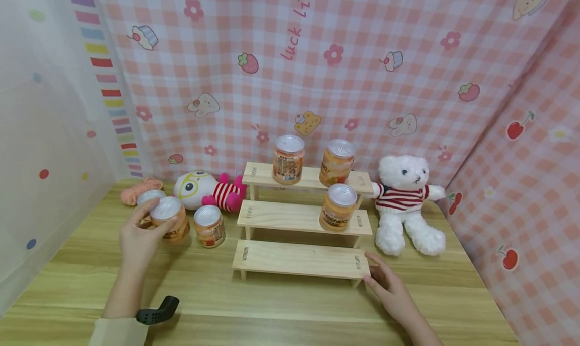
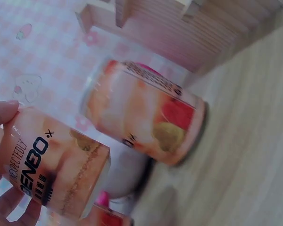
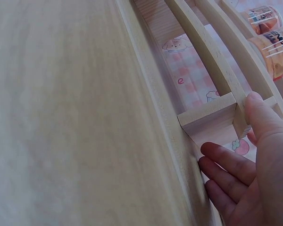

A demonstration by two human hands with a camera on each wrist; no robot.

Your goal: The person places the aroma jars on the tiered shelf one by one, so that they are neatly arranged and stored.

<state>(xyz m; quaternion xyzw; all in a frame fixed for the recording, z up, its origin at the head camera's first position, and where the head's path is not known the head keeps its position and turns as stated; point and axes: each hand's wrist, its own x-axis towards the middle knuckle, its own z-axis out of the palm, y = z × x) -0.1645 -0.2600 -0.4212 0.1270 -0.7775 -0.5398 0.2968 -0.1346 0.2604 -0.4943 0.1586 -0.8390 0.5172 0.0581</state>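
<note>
In the head view my left hand [image 1: 139,237] grips an orange-labelled can [image 1: 167,220] by its upper part. The left wrist view shows the lettered side of this can [image 2: 61,165], tilted in that picture, with fingers and thumb around its top. A second can [image 1: 151,196] stands behind it, partly hidden, and a third can [image 1: 210,227] is just to its right. My right hand [image 1: 391,290] touches the right end of the lowest step of a three-step wooden rack [image 1: 299,259]. Its thumb lies against the step's end [image 3: 240,115], while the other fingers extend loosely below.
Two cans, a left one [image 1: 288,160] and a right one [image 1: 337,163], stand on the top step; another can [image 1: 338,208] stands on the middle step, right side. A white teddy bear [image 1: 403,205] sits right of the rack. A pink-and-white plush doll [image 1: 208,191] lies behind the table cans.
</note>
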